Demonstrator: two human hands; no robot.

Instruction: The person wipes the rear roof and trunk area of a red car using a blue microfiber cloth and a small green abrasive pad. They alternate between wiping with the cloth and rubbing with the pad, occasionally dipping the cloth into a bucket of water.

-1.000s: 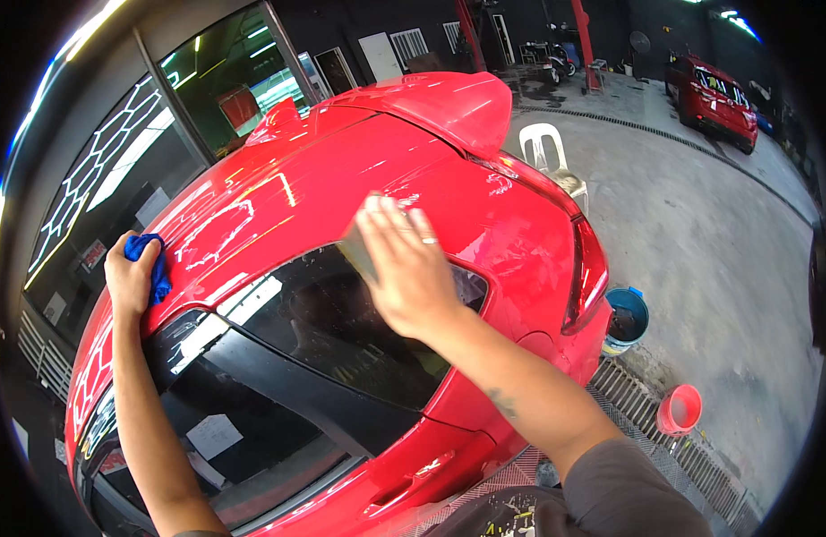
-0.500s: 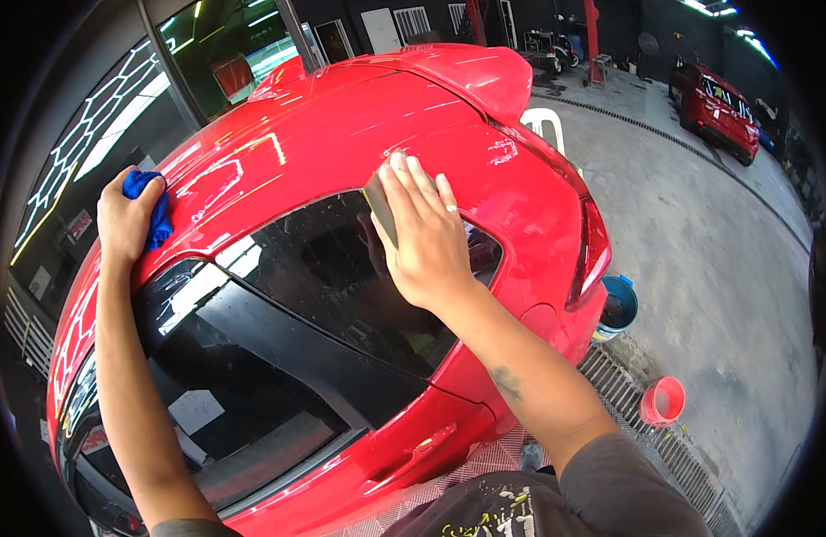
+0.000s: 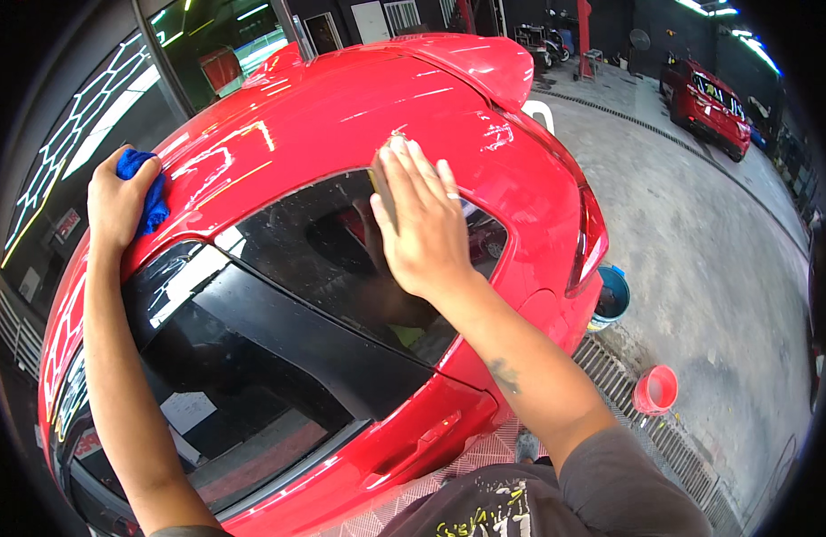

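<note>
Pressing down from above, I had my right hand [image 3: 422,224] spread flat, fingers together and stretched out, on a small dark pad [image 3: 380,190] that lay against the top edge of the rear window [image 3: 314,259] of the red car [image 3: 341,107]. Only a strip of the pad showed past my thumb and forefinger; the rest was hidden under my palm, right where the dark glass met the red roof. My hand was not curled around it, only laid over it and pushing it against the car.

My left hand [image 3: 117,201] was clenched around a blue cloth [image 3: 144,188], which bulged out between my thumb and fingers. That fist rested on the red paint at the far left edge of the roof, well apart from my right hand, just above the side window [image 3: 175,277].

Behind the car, on the grey concrete floor [image 3: 699,268], a blue bucket [image 3: 610,300] stood just beside the rear corner under the tail light [image 3: 587,242]. A small red bucket [image 3: 656,391] sat nearer to me, next to the metal drain grate [image 3: 628,394] that ran along the floor. A second red car [image 3: 704,103] was parked far back at the right.
</note>
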